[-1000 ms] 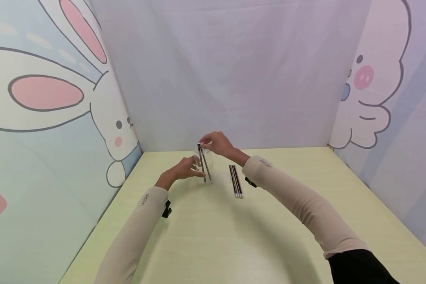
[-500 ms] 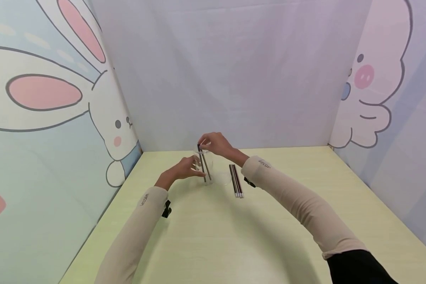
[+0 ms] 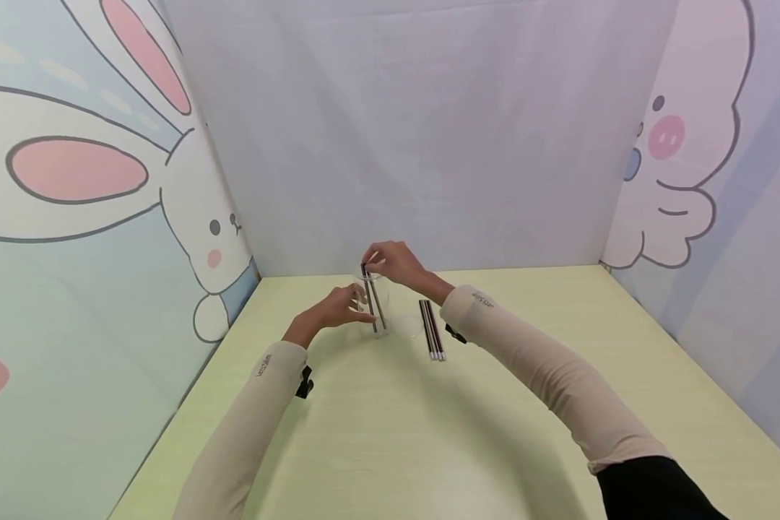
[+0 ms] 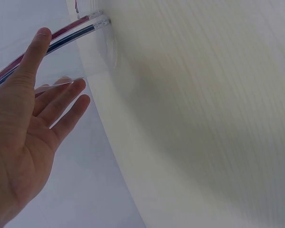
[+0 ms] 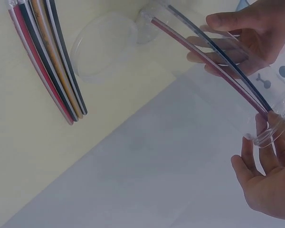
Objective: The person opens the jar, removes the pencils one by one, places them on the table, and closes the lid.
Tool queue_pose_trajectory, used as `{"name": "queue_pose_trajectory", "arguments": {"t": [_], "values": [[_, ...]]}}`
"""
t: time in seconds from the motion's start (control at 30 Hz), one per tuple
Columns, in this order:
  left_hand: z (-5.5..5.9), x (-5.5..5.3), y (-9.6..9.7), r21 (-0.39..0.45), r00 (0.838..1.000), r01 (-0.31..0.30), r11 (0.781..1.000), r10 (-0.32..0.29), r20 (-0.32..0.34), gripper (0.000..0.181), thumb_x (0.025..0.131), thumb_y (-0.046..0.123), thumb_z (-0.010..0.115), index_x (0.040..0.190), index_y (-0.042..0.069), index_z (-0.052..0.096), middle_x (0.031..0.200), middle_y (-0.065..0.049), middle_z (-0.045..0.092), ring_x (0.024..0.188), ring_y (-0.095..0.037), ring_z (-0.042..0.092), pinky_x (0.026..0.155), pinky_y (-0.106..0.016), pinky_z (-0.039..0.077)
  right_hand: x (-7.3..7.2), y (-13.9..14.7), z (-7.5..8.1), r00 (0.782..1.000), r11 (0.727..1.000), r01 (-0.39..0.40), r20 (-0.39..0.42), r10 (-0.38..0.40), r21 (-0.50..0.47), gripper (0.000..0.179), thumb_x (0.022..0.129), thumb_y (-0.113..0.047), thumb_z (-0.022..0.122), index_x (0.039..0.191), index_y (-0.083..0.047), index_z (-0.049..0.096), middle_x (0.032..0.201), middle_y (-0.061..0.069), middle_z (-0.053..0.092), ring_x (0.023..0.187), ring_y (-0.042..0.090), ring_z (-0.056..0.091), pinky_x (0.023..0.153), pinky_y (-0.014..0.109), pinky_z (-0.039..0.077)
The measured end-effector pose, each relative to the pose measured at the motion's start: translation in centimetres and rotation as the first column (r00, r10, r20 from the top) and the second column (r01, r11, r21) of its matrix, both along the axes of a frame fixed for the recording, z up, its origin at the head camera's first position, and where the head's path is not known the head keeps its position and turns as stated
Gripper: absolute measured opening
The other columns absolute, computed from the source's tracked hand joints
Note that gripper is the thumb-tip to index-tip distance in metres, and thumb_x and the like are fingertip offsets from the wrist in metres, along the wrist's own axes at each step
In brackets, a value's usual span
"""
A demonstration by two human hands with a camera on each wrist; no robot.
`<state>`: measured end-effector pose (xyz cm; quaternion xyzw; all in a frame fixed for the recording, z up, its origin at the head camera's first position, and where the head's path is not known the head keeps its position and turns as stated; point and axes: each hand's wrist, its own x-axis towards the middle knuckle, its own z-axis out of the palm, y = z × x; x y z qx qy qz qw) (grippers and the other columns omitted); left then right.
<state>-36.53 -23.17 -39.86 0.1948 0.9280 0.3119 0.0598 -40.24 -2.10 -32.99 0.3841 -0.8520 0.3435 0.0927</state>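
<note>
A clear jar (image 3: 383, 296) stands on the table with two pencils, a dark one (image 5: 218, 52) and a red one (image 5: 204, 59), leaning inside it, eraser ends down. My left hand (image 3: 338, 309) holds the jar low on its side, thumb in front and fingers spread behind the clear wall in the left wrist view. Above the jar, my right hand (image 3: 398, 263) pinches the upper end of a pencil at the rim (image 5: 266, 140); which of the two is partly hidden by the fingertips.
A round clear lid (image 5: 104, 47) lies flat beside the jar's base. Right of it, several pencils (image 3: 432, 331) lie side by side on the pale table (image 3: 377, 433). A pale curtain (image 3: 429, 144) hangs behind, with cartoon-printed panels (image 3: 91, 303) at both sides.
Over the last second the right hand has shifted very slightly left at the jar's mouth, staying at the pencil tops. The left hand and jar have barely moved.
</note>
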Motion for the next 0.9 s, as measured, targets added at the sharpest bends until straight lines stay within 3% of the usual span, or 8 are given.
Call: {"name": "queue_pose_trajectory", "arguments": {"t": [0.4,0.7,0.9], "values": [[0.0,0.2,0.1,-0.005,1.000,0.015,1.000,-0.015,0.000,0.064,0.092,0.031,0.082,0.135,-0.004,0.051,0.133,-0.021,0.062,0.122,-0.037,0.064,0.101,-0.046,0.056,-0.2,0.3,0.1,0.999,1.000,-0.002,-0.050,0.001,-0.028,0.014,0.102,-0.012,0.068,0.113,-0.006,0.075,0.111,0.008,0.077,0.101,0.021,0.074,0.086,0.039,0.060],[0.3,0.3,0.1,-0.026,1.000,0.015,1.000,-0.014,0.002,0.064,0.092,0.032,0.082,0.136,-0.003,0.050,0.134,-0.022,0.061,0.122,-0.036,0.064,0.101,-0.046,0.056,-0.1,0.7,2.3,0.996,0.998,0.017,-0.084,-0.022,-0.061,0.015,0.103,-0.013,0.068,0.115,-0.006,0.074,0.114,0.009,0.076,0.102,0.022,0.073,0.093,0.041,0.058],[0.4,0.3,0.1,-0.028,1.000,0.014,1.000,-0.014,-0.003,0.062,0.092,0.031,0.083,0.134,-0.002,0.051,0.132,-0.022,0.062,0.122,-0.038,0.064,0.101,-0.047,0.056,-0.1,0.7,3.9,0.994,0.997,0.035,-0.097,-0.042,-0.069,0.015,0.103,-0.014,0.068,0.114,-0.007,0.075,0.113,0.009,0.076,0.102,0.022,0.072,0.090,0.040,0.059]]}}
